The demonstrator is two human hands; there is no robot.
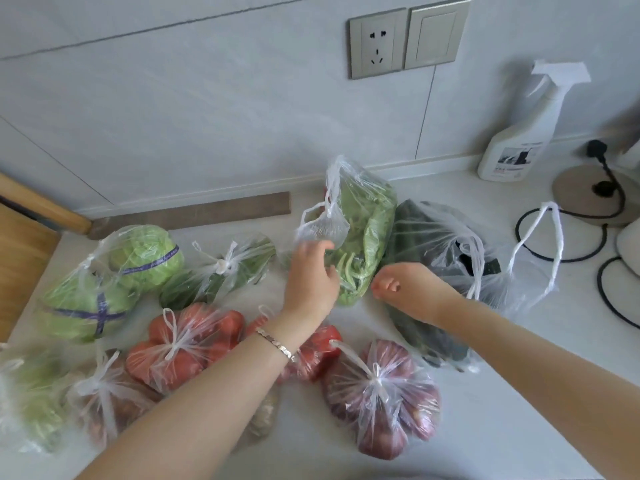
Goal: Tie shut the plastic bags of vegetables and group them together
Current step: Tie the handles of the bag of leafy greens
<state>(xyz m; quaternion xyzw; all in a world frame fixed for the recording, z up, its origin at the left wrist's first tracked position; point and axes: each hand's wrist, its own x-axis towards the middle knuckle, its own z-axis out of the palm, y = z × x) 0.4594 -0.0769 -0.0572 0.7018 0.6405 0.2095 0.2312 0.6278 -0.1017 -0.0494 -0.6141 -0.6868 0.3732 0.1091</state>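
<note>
Knotted bags of red onions point(381, 393) and tomatoes point(183, 341) lie nearest on the counter point(485, 427) as a left hand point(313, 275), fingers relaxed and spread, reaches the untied greens bag point(363, 230) propped toward the wall. The right hand point(412, 289) hovers beside it, loosely curled and empty. A one-sided tug on a handle could tip the bag and spill leaves, or tear the thin plastic; the dark vegetable bag point(433, 244) alongside also gapes.
</note>
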